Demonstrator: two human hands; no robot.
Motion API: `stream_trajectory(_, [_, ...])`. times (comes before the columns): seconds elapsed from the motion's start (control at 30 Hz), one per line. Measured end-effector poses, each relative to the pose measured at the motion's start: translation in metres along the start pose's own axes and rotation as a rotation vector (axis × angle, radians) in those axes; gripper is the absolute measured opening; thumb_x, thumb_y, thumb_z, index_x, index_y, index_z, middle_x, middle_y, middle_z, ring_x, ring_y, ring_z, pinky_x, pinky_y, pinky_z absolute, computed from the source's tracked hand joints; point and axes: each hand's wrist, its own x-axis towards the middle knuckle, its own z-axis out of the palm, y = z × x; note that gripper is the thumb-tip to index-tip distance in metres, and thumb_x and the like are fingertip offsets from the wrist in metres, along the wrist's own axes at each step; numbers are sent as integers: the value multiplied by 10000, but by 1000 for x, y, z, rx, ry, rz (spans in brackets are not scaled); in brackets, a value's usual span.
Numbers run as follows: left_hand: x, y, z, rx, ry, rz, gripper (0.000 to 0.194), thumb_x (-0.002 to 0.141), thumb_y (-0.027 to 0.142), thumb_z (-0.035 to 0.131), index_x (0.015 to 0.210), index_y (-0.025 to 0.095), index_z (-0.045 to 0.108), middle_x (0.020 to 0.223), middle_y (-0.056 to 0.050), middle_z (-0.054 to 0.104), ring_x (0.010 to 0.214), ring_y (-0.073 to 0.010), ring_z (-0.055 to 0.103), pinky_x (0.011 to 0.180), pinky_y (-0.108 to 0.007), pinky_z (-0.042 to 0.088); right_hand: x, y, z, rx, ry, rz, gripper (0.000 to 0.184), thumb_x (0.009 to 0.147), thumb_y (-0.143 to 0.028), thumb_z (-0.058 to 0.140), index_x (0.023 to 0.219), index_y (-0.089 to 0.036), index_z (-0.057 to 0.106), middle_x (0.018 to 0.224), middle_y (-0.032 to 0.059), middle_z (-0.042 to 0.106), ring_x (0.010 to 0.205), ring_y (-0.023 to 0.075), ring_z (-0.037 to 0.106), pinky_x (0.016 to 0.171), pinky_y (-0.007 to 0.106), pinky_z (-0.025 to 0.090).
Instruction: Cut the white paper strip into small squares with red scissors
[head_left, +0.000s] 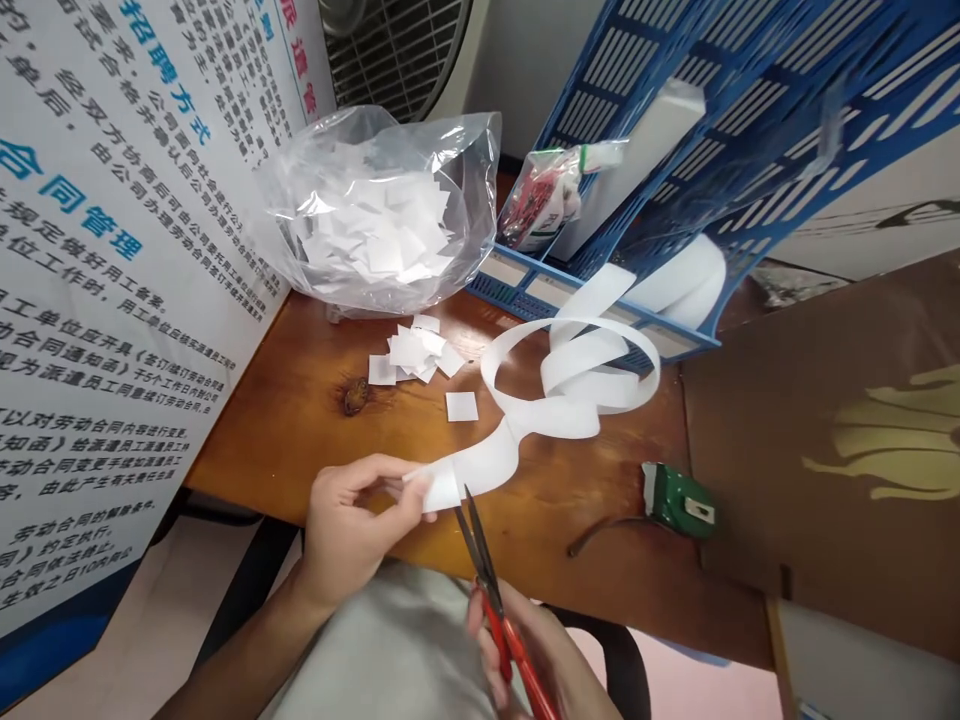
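Note:
My left hand pinches the near end of a long white strip between thumb and fingers, where a square piece appears to lie over the strip. From there the strip curls away over the table in loose loops. Scissors with red handles are gripped in my right hand. Their dark blades are slightly parted, with the tips at the strip's lower edge, just right of my left fingers. One white square lies alone beyond the strip, and a small pile of white squares sits behind it.
A clear plastic bag full of white squares stands at the back of the wooden table. Right of it are blue file racks holding a small packet. A green tape measure lies at right. A printed board borders the left.

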Motion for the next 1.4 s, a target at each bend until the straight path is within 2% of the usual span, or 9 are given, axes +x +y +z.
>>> stream_trajectory(0.13, [-3,-1,1,0,-23,13,86,879,187,754,872,245,817,647,40,770,557,-127,718,590,-199,582,4,-18,8,31,-19,-58,764,642,-834,759,1119,-242,687,871,68,623,677,209,576,603,312,520])
stream_trajectory(0.27, [-3,-3,1,6,-5,84,99,879,149,744,880,225,807,658,41,774,562,-118,724,590,-185,590,7,-34,6,7,-150,-71,863,663,-883,704,1217,-225,626,881,46,585,666,173,537,671,323,520])
stream_trajectory(0.37, [-2,-4,1,10,11,137,121,875,112,738,879,219,794,664,53,777,561,-98,724,584,-156,585,11,-36,4,22,-196,-100,829,698,-864,696,1199,-211,602,871,40,550,661,161,504,654,313,505])
stream_trajectory(0.73, [-2,-3,2,97,38,239,159,847,68,750,883,218,788,698,74,790,580,-59,721,609,-97,573,17,-36,6,77,-204,-96,750,723,-835,705,1138,-217,608,852,21,515,636,138,475,620,291,488])
stream_trajectory(1.0, [-2,-4,5,163,78,261,123,839,84,760,835,206,777,686,73,785,571,-48,709,604,-80,556,20,-36,3,44,-194,-8,589,811,-739,709,1066,-212,650,841,23,518,635,143,487,597,274,496])
stream_trajectory(1.1, [-3,-5,5,183,93,262,113,833,87,762,827,199,780,695,63,786,572,-51,708,601,-85,555,23,-35,4,78,-224,35,591,829,-774,668,1012,-212,641,815,0,491,600,119,464,566,250,460])
stream_trajectory(1.23, [-3,-6,6,195,100,270,120,832,80,757,812,196,778,693,62,783,567,-46,701,599,-77,549,25,-30,5,148,-262,19,640,795,-827,661,966,-212,623,777,-39,454,551,80,455,553,224,426])
stream_trajectory(1.4, [-2,-6,7,199,92,274,134,826,69,756,815,201,777,685,68,782,568,-46,700,607,-74,554,25,-27,3,179,-294,-1,556,853,-741,680,1011,-211,628,765,-48,437,545,72,449,549,214,440])
